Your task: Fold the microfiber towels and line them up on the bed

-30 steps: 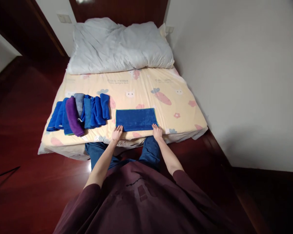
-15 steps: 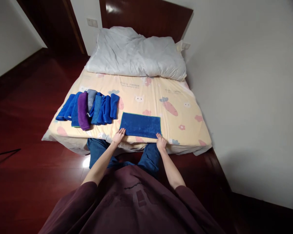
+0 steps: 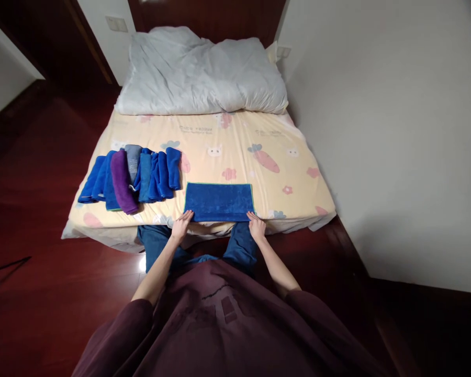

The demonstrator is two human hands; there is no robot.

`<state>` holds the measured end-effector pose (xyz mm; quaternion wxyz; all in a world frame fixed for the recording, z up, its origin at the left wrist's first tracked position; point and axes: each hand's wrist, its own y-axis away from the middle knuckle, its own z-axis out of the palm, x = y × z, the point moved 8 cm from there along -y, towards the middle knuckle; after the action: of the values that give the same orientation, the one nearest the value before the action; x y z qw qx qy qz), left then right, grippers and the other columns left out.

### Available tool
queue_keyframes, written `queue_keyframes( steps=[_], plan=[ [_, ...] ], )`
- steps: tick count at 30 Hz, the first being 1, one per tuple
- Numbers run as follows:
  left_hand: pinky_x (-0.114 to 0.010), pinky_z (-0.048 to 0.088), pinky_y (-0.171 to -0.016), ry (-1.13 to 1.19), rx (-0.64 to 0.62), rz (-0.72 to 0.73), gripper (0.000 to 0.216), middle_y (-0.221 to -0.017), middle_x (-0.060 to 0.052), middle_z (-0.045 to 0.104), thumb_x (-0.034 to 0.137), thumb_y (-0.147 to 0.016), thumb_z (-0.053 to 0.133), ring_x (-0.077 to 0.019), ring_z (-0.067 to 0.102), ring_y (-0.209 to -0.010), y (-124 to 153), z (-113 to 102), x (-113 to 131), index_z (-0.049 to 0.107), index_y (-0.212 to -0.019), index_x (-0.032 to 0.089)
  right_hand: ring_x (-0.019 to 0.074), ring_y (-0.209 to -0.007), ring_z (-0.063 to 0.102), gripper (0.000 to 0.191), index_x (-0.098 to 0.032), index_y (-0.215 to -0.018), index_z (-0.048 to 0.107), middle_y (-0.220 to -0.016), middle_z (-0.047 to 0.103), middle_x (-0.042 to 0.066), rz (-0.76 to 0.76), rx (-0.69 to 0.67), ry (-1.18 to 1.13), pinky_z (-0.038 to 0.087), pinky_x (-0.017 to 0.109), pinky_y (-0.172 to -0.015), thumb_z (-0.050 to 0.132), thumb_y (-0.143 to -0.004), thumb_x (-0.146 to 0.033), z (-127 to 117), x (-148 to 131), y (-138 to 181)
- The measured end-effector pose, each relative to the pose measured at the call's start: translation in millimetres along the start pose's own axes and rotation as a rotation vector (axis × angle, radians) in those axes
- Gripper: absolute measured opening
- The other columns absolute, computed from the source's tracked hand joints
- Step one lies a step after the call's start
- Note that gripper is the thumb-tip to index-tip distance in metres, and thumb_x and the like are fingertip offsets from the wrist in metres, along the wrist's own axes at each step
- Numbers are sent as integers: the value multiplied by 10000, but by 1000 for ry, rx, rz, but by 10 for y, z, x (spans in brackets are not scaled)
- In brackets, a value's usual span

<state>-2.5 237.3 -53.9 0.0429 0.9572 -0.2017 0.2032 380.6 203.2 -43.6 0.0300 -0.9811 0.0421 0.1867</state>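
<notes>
A blue towel with a thin green edge lies flat near the front of the bed, its long side toward me. At its near left corner, my left hand has its fingers closed on the cloth. My right hand grips the near right corner in the same way. Both thumbs are mostly hidden. A narrow fold shows along the near edge between the hands. To the left lie several rolled blue towels side by side, with a purple rolled towel on top and a grey one behind it.
The bed has a yellow sheet with carrot and cat prints. A bunched pale quilt lies at its head. A white wall borders the right side. Dark red floor lies on the left, with a thin black rod above it.
The near edge of the blue towel now has a narrow fold, with both hands still at its corners. The whole view has shifted, so the bed appears further left.
</notes>
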Motion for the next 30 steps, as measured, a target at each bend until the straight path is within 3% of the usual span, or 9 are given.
queue_keyframes(
  steps=[5,9,12,15,20,30],
  plan=[
    [-351,422,-1199,268,73,-116,727,-1471,-31,603,-8,-753,419,-175,559,-1375,-8,-124,-258,605,-1418,219,185,-1293,640,531,-260,-1276,711,-1389,674,20,48,37,-146,498,361,-1122,478,-856,-33,-54,161,-51],
    [-361,494,-1117,415,160,-135,530,-1305,-54,715,91,-811,437,-200,661,-1232,-61,-213,-404,692,-1265,192,205,-1232,666,459,-197,-1197,734,-1274,736,74,-10,54,-310,479,387,-1127,460,-846,-87,-93,244,-164],
    [-359,554,-986,435,207,-215,352,-1145,-85,763,257,-895,503,-230,723,-1042,-114,-233,-489,708,-1170,178,232,-1165,684,375,-178,-1132,736,-1192,756,102,-15,61,-383,495,397,-1089,479,-861,-152,-94,293,-248],
    [-333,553,-910,451,241,-284,342,-1024,-93,765,384,-937,512,-229,727,-945,-167,-245,-522,685,-1132,163,259,-1112,694,319,-153,-1123,721,-1157,756,140,46,92,-413,518,388,-1025,512,-906,-259,-87,369,-318],
    [-303,530,-808,430,239,-325,367,-873,-64,722,463,-971,463,-223,706,-842,-235,-274,-518,646,-1096,171,267,-936,701,418,-142,-1135,711,-1020,764,147,151,78,-330,540,351,-870,499,-971,-463,-43,479,-425],
    [-308,501,-747,328,206,-364,301,-748,-47,664,438,-988,435,-238,680,-767,-280,-292,-508,619,-980,201,244,-868,675,390,-174,-1072,704,-974,744,116,182,53,-194,483,297,-797,444,-1014,-460,-18,472,-516]
  ],
)
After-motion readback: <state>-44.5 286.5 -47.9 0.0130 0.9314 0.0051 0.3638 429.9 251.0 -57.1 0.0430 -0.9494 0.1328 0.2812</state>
